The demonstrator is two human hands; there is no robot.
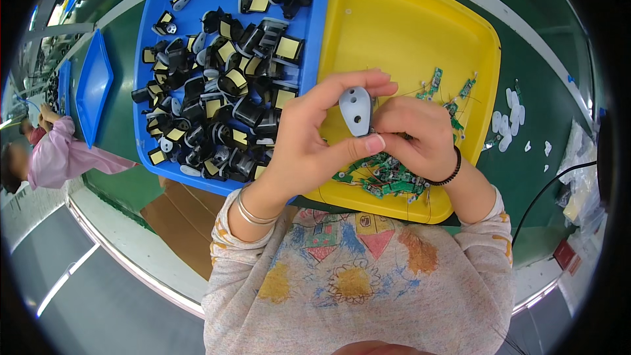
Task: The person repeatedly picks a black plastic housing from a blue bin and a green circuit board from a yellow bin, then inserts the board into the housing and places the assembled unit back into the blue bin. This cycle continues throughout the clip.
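Between the thumb and fingers of my left hand is a pale grey, teardrop-shaped plastic housing with two dark holes in its face. My right hand is closed at the housing's right edge, thumb and fingers pinched together; what lies between them is hidden. Both hands are above the yellow tray. Under and beside my right hand lie several green circuit boards with thin wires. Left of my hands, a blue tray holds a heap of black and grey housings, many bearing cream-coloured pads.
Pale oval pieces lie on the green table right of the yellow tray. Farther right are clear plastic bags and a black cable. At far left, another blue tray stands near a person in pink. Brown cardboard lies below.
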